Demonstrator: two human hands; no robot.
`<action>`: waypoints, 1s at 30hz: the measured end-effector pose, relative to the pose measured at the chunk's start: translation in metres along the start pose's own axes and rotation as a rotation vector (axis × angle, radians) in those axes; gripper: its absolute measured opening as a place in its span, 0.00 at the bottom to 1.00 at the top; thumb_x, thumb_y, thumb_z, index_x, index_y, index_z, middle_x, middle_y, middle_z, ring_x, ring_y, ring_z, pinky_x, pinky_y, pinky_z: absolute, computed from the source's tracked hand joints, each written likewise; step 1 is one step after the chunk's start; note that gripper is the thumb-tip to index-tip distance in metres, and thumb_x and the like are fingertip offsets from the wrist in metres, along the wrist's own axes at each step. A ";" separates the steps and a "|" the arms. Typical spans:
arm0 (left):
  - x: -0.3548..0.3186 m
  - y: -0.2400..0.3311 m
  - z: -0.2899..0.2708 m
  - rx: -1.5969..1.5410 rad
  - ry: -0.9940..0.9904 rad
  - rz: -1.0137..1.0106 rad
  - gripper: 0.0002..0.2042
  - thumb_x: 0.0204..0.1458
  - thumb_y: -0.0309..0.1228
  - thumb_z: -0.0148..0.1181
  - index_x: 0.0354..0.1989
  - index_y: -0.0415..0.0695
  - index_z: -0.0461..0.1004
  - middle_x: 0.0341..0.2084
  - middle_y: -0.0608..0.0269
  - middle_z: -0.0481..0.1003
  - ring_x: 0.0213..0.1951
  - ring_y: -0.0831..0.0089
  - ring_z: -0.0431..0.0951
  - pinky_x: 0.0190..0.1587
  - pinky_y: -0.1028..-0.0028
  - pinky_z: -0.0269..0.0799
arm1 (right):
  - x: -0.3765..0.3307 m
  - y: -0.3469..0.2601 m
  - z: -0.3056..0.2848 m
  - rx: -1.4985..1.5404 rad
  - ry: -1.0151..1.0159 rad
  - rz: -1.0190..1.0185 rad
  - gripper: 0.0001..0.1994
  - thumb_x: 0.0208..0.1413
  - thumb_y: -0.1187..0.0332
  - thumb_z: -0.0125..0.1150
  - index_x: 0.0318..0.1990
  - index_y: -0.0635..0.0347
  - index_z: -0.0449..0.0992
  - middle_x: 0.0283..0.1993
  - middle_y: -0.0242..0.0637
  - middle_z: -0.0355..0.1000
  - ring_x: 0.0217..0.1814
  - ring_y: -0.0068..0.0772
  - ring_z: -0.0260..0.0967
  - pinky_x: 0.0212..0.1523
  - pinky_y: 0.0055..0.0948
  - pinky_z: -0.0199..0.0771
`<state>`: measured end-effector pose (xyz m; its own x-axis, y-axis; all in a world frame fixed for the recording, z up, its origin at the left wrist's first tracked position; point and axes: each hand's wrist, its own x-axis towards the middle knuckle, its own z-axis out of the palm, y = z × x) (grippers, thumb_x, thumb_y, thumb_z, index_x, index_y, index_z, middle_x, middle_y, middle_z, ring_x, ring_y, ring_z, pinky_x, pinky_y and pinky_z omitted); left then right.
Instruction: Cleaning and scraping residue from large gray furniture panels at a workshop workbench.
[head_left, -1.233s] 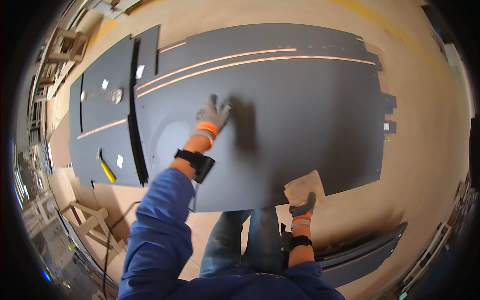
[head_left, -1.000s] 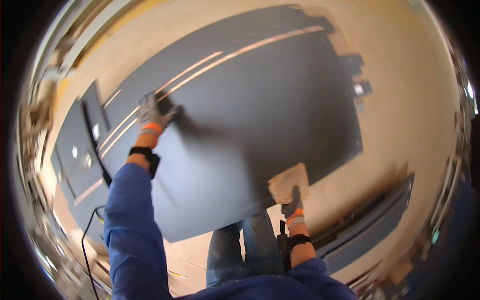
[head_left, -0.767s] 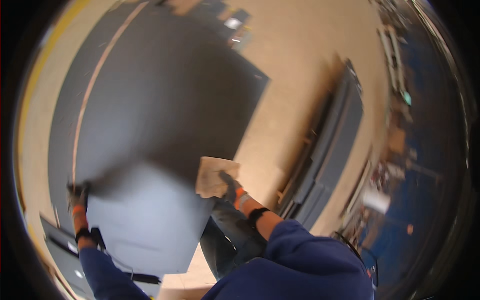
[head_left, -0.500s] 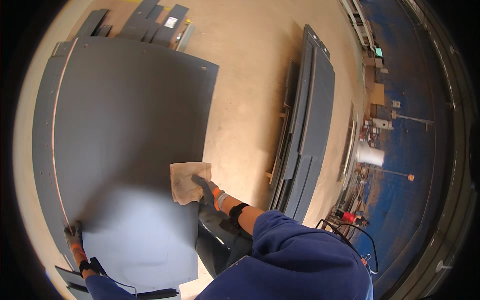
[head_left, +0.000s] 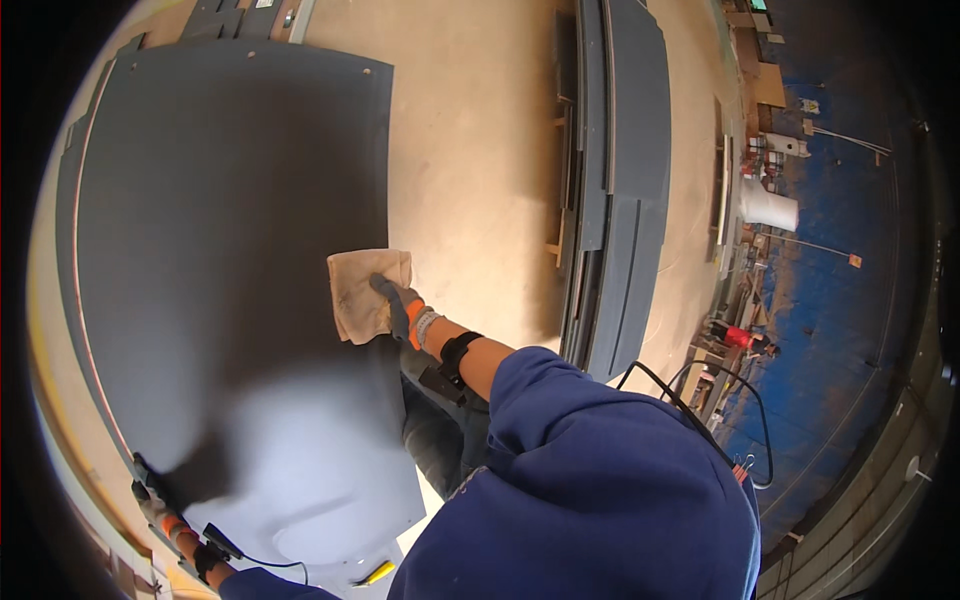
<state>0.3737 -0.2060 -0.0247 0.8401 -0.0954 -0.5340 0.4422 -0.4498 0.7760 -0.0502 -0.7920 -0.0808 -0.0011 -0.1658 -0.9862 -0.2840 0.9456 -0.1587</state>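
A large dark grey panel (head_left: 250, 200) spreads across the left half of the view, with a thin copper-coloured line along its left edge. My right hand (head_left: 397, 306), in a grey and orange glove, is closed on a folded beige cloth (head_left: 362, 285). The cloth overlaps the panel's right edge. At the panel's lower left edge, my left hand (head_left: 158, 500), gloved alike, grips the rim, some fingers hidden beneath it. Its dark shadow falls on the panel beside it.
More long grey panels (head_left: 640, 180) lie stacked to the right on wooden supports. Further grey pieces (head_left: 225, 20) lie beyond the far edge. A slim yellow tool (head_left: 375, 573) rests near my body. At the far right are a blue floor (head_left: 830, 260), a white roll (head_left: 768, 207) and a person (head_left: 740, 337) in red.
The view has shifted, so the panel and stacked panels sit higher in it. Less shows of the piece beyond the left edge. Both hands keep their holds. The yellow tool has come into view.
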 end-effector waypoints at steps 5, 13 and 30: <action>-0.102 0.107 0.141 0.222 0.186 -0.051 0.22 0.56 0.37 0.45 0.56 0.36 0.61 0.53 0.55 0.65 0.54 0.67 0.64 0.55 0.72 0.58 | 0.021 0.007 -0.066 0.113 -0.025 -0.096 0.31 0.40 0.45 0.63 0.43 0.63 0.72 0.35 0.40 0.72 0.32 0.32 0.70 0.30 0.28 0.71; -0.266 0.261 0.194 0.779 0.317 0.300 0.27 0.48 0.55 0.53 0.38 0.38 0.74 0.29 0.55 0.76 0.31 0.67 0.73 0.37 0.70 0.68 | -0.024 0.024 -0.083 0.586 -0.406 -0.164 0.23 0.48 0.55 0.61 0.45 0.62 0.67 0.39 0.40 0.71 0.41 0.34 0.69 0.40 0.30 0.73; -0.474 0.460 0.493 0.811 0.013 1.059 0.27 0.47 0.55 0.55 0.26 0.36 0.71 0.14 0.58 0.69 0.18 0.69 0.65 0.23 0.68 0.62 | -0.114 -0.001 -0.295 1.006 -0.464 -0.275 0.28 0.42 0.40 0.60 0.43 0.52 0.71 0.33 0.36 0.68 0.36 0.35 0.63 0.32 0.35 0.64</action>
<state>0.0237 -0.8055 0.4197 0.6651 -0.7180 0.2052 -0.7281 -0.5626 0.3915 -0.3325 -0.8567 0.0457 0.3562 -0.4803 -0.8015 0.6774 0.7236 -0.1325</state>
